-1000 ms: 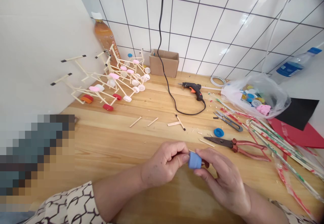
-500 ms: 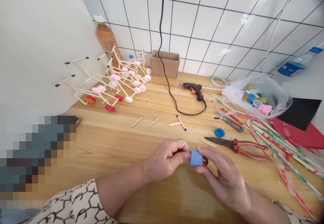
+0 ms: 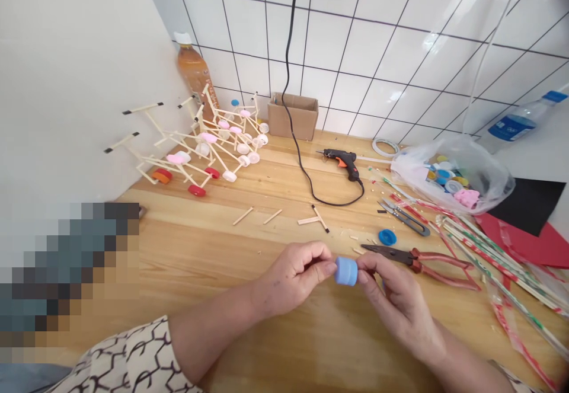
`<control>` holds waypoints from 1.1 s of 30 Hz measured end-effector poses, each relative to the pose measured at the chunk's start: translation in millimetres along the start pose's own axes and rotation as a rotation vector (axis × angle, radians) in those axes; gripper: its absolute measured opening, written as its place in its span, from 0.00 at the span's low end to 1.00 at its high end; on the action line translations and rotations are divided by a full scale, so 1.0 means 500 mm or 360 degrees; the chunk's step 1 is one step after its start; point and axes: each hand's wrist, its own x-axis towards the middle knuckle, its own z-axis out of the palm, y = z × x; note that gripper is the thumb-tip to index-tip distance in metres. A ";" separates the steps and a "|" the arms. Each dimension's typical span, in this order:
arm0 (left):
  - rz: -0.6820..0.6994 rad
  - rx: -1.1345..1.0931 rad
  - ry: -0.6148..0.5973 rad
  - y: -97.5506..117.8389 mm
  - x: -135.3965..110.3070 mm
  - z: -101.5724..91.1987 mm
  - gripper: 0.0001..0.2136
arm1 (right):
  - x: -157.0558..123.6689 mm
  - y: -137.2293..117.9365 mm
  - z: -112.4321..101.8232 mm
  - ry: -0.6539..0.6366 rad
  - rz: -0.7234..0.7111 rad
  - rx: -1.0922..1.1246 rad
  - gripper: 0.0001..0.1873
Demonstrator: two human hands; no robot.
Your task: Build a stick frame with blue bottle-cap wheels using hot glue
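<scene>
Light-blue bottle caps, seemingly two set together, sit between my hands over the front of the table. My left hand is closed, its thumb and forefinger pinching at the left side of the caps. On their right side, the thumb and forefinger of my right hand pinch too. Whether a thin rod runs through the caps is hidden by the fingertips. Just beyond the right hand lie red-handled pliers and a darker blue cap. A T-shaped stick piece lies past the left hand.
A glue gun with a black cord lies mid-table before a cardboard box. Stick models with cap wheels stand at left by a tea bottle. Rightward are snips, a bag of caps and wrapped sticks.
My right fingertips have shifted from around the blue caps to their right end. The dark red ring-like piece seen beside them is out of sight. The view has tilted slightly.
</scene>
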 end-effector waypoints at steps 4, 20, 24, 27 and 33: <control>-0.0066 -0.0101 -0.0041 -0.001 -0.001 -0.001 0.12 | -0.003 0.006 0.002 -0.0013 0.0094 0.0085 0.07; -0.0461 -0.0361 -0.0270 0.004 0.001 -0.002 0.14 | 0.001 0.010 0.005 0.0142 -0.0101 -0.0029 0.05; -0.0357 -0.0169 -0.0167 0.009 -0.001 -0.003 0.11 | 0.001 0.006 0.001 0.0049 -0.0019 0.0069 0.07; -0.0059 0.0225 -0.0039 0.006 -0.004 0.001 0.09 | 0.000 0.007 0.007 0.0092 -0.0075 -0.0014 0.16; 0.0336 0.0534 -0.0033 -0.004 -0.010 0.008 0.10 | -0.006 0.006 0.028 0.0232 -0.0204 -0.0248 0.15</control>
